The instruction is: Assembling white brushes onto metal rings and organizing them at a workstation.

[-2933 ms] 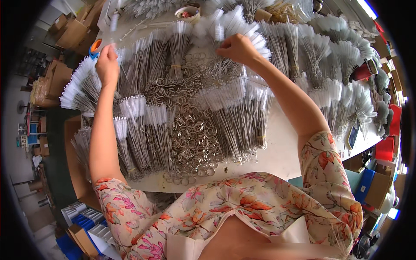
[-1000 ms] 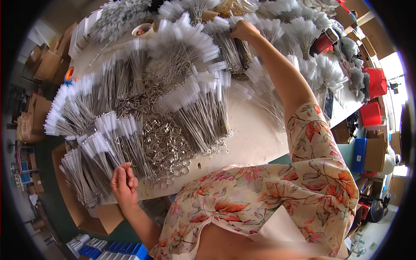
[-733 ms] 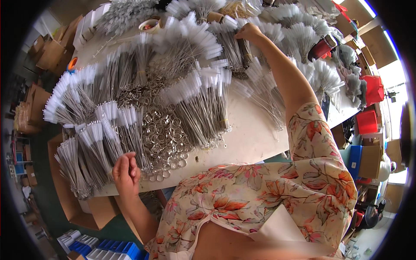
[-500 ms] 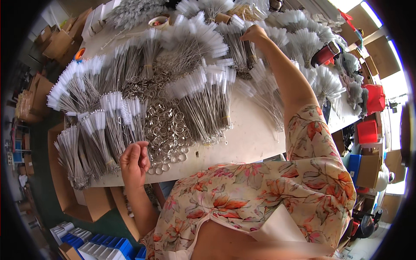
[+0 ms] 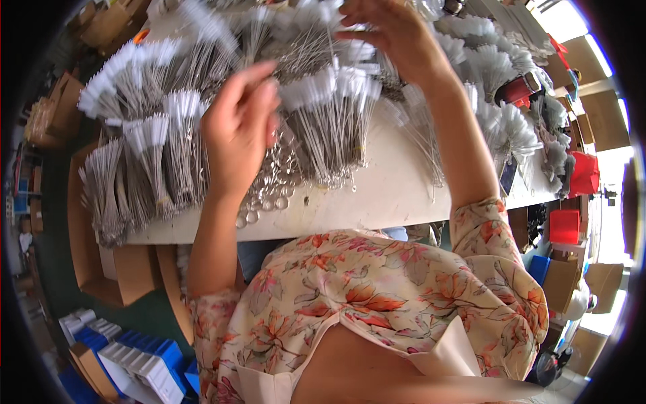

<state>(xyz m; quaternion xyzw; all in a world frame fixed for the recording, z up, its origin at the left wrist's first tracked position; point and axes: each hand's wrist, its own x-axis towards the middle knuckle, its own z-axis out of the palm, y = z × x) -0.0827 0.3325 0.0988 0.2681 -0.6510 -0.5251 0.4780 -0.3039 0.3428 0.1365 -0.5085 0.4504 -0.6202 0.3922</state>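
My left hand [image 5: 237, 131] is lifted over the near part of the table, smeared by motion, with its fingers curled. A blurred white-bristled brush [image 5: 210, 28] slants up and left from its fingertips and appears held there. My right hand [image 5: 397, 40] hangs over the far brushes, fingers apart, with nothing visible in it. Between and below the hands stands a bundle of wire-handled brushes [image 5: 331, 128], bristles upward. Loose metal rings [image 5: 269, 198] lie beside it, partly hidden by my left hand and forearm. More brush bundles [image 5: 145, 158] stand at the left.
The pale tabletop [image 5: 397, 195] shows along the front edge. A few brushes [image 5: 424, 135] lie under my right forearm, and more bundles [image 5: 508, 131] stand at the right. Cardboard boxes [image 5: 145, 266] and blue-and-white bins [image 5: 141, 363] are below left. A red container [image 5: 583, 174] sits far right.
My left hand has risen from the front edge and moved farther over the table, the brush moving with it. My right hand has let go of the far brushes and opened. The view has tilted down.
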